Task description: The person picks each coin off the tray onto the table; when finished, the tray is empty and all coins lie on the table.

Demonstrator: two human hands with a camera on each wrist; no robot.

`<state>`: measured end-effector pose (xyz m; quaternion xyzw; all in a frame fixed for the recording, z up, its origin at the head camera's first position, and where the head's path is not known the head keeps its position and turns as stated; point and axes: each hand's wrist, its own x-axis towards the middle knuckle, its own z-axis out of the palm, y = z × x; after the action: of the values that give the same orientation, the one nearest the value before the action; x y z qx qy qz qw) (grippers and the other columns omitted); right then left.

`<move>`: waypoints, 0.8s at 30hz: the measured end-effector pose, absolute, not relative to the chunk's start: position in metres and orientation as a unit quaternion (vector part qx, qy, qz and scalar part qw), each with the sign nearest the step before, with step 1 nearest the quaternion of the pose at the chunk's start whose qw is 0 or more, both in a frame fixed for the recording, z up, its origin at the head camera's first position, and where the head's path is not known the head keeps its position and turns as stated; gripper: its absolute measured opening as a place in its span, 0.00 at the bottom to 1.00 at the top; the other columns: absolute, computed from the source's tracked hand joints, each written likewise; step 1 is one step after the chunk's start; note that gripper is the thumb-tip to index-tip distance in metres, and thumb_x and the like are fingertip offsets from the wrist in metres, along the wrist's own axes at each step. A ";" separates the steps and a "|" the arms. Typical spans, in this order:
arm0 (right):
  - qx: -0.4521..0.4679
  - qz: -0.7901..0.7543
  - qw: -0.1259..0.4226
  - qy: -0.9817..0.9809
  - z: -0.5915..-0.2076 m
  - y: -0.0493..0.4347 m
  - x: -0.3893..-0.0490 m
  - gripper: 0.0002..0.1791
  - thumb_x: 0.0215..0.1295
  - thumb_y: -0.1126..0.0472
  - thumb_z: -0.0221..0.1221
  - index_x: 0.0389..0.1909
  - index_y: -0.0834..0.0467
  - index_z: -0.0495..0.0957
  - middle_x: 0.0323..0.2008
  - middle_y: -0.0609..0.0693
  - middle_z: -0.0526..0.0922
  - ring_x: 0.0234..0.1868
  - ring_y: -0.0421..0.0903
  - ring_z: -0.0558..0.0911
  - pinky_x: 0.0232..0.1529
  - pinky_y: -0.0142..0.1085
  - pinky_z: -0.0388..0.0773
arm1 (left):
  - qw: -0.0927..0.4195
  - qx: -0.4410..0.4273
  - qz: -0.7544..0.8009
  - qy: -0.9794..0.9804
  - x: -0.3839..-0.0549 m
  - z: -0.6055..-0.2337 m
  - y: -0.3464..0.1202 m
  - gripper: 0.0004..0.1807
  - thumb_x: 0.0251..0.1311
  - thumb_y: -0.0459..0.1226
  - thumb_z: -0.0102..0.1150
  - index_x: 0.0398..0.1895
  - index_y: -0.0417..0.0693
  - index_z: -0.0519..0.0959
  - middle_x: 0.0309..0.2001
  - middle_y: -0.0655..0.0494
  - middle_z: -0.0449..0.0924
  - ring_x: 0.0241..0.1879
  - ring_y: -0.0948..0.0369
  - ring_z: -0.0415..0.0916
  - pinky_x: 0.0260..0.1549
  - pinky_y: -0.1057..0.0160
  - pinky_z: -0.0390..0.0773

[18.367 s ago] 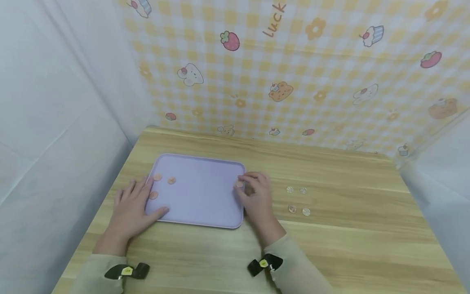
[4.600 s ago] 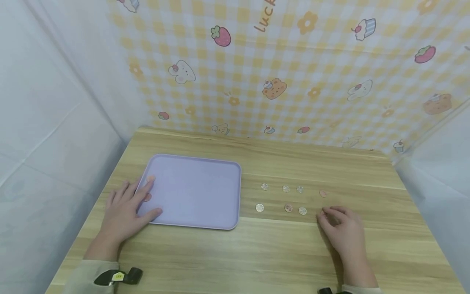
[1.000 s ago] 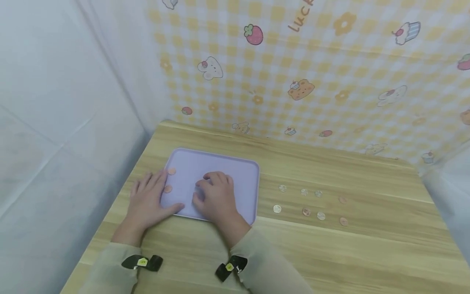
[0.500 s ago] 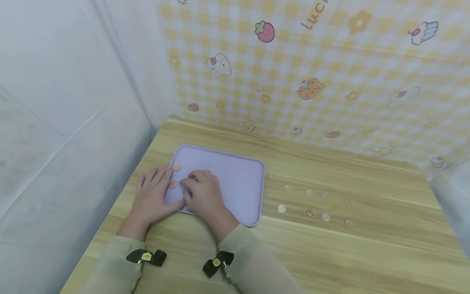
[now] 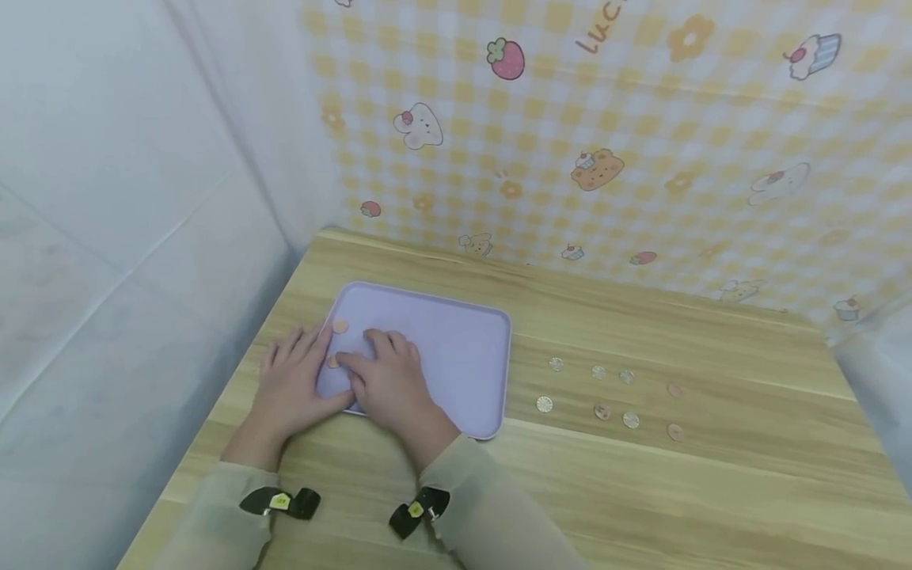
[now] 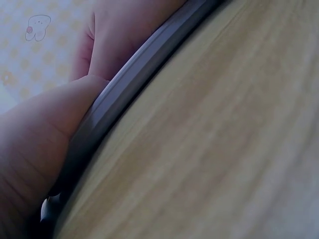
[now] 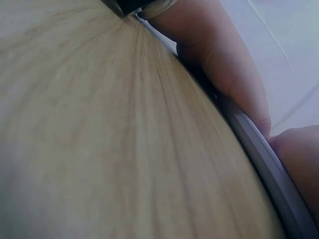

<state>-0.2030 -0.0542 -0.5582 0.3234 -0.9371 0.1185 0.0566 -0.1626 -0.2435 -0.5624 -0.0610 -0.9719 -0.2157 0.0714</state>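
Note:
A lilac tray [image 5: 456, 348] lies on the table, with two copper-coloured coins inside at its left end. My left hand [image 5: 295, 388] rests flat over the tray's left edge, fingers spread and thumb along the front rim. The upper coin [image 5: 340, 325] lies beside its fingertips. My right hand [image 5: 392, 388] is over the tray, index fingertip at the lower coin [image 5: 332, 362] and thumb close to the left thumb. Both wrist views show the tray's rim [image 6: 144, 57] with parts of the hands; no coin appears there.
Right of the tray, two rows of coins lie on the wooden table [image 5: 641, 491]: several silver ones, such as the front-left coin [image 5: 545, 404], and three copper-coloured ones, including the far-right coin [image 5: 674, 432]. A yellow checked cloth [image 5: 456, 158] hangs behind.
Over the longer span, coins left the tray and the table rows grew rightward. In the last second my right hand moved left across the tray to the lower coin. My left hand stayed at the edge.

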 end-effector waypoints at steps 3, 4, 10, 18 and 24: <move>0.320 0.125 0.073 -0.936 -0.557 -0.053 -0.202 0.18 0.81 0.46 0.54 0.65 0.31 0.84 0.71 0.51 0.74 0.71 0.52 0.69 0.69 0.50 0.69 | 0.069 -0.061 -0.214 -0.973 -0.163 -0.562 -0.244 0.65 0.53 0.67 0.71 0.85 0.40 0.56 0.81 0.36 0.59 0.79 0.29 0.48 0.72 0.23 0.40; 0.315 0.134 0.082 -0.936 -0.557 -0.053 -0.202 0.17 0.80 0.46 0.56 0.62 0.33 0.86 0.70 0.51 0.76 0.71 0.51 0.69 0.69 0.50 0.70 | 0.069 -0.061 -0.214 -0.972 -0.163 -0.562 -0.244 0.65 0.53 0.67 0.71 0.85 0.40 0.56 0.81 0.36 0.59 0.79 0.29 0.48 0.72 0.23 0.40; 0.284 0.182 0.123 -0.933 -0.554 -0.052 -0.201 0.10 0.73 0.42 0.65 0.43 0.41 0.90 0.63 0.49 0.81 0.68 0.51 0.72 0.66 0.50 0.73 | 0.085 -0.070 -0.213 -0.971 -0.163 -0.562 -0.247 0.64 0.53 0.67 0.72 0.84 0.39 0.58 0.80 0.35 0.60 0.78 0.29 0.50 0.72 0.23 0.42; 0.261 0.198 0.087 -0.941 -0.555 -0.051 -0.203 0.12 0.71 0.41 0.68 0.51 0.35 0.91 0.67 0.48 0.79 0.69 0.51 0.71 0.68 0.50 0.71 | 0.088 -0.074 -0.213 -0.970 -0.163 -0.564 -0.246 0.64 0.53 0.67 0.72 0.83 0.37 0.59 0.80 0.34 0.61 0.78 0.28 0.50 0.72 0.23 0.43; 0.260 0.201 0.054 -0.943 -0.554 -0.050 -0.204 0.09 0.71 0.41 0.68 0.47 0.34 0.91 0.71 0.48 0.76 0.72 0.51 0.68 0.70 0.50 0.68 | 0.085 -0.074 -0.217 -0.970 -0.162 -0.562 -0.245 0.65 0.53 0.67 0.72 0.83 0.35 0.59 0.80 0.34 0.61 0.79 0.29 0.49 0.72 0.23 0.41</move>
<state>-0.2037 -0.0502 -0.5541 0.2597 -0.9430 0.2011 0.0536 -0.1621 -0.2446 -0.5622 -0.0736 -0.9697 -0.2169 0.0850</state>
